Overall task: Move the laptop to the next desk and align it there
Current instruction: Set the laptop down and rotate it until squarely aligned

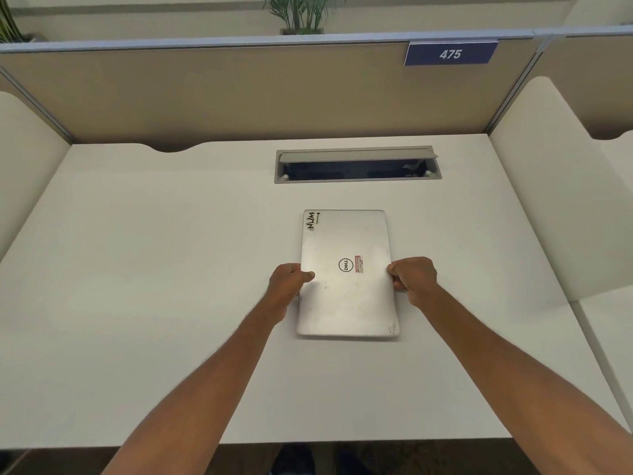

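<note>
A closed silver laptop (346,303) lies flat on the white desk (154,286), turned with its long sides running away from me. It carries a round logo at its middle and stickers near the far left corner. My left hand (289,279) grips its left edge, thumb on the lid. My right hand (412,277) grips its right edge at the same height. Both arms reach in from the near edge of the desk.
An open grey cable tray (358,164) is set into the desk behind the laptop. Beige partition walls stand at the back and on both sides, with a blue sign reading 475 (450,53). Another desk (613,320) lies beyond the right divider. Plants stand behind the partition.
</note>
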`<action>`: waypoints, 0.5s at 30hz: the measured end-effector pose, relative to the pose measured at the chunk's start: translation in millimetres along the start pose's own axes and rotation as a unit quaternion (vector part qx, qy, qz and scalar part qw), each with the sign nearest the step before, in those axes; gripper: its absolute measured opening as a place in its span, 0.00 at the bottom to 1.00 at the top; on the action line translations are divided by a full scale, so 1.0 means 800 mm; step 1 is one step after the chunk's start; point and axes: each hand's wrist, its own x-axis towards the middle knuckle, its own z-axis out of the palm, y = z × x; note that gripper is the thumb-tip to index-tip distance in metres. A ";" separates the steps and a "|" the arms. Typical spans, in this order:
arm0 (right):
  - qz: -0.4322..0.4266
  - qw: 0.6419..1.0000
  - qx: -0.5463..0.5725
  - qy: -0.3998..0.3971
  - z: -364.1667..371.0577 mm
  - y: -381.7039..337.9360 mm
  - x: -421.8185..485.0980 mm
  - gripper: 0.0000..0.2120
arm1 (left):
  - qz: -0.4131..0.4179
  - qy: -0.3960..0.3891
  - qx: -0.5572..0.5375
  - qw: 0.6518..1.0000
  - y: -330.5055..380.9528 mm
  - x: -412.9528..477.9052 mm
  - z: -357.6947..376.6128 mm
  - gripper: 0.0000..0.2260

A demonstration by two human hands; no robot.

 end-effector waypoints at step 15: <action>0.278 0.901 0.297 -0.149 0.080 0.042 -0.151 0.11 | 0.204 0.084 0.348 0.911 0.007 0.008 0.041 0.31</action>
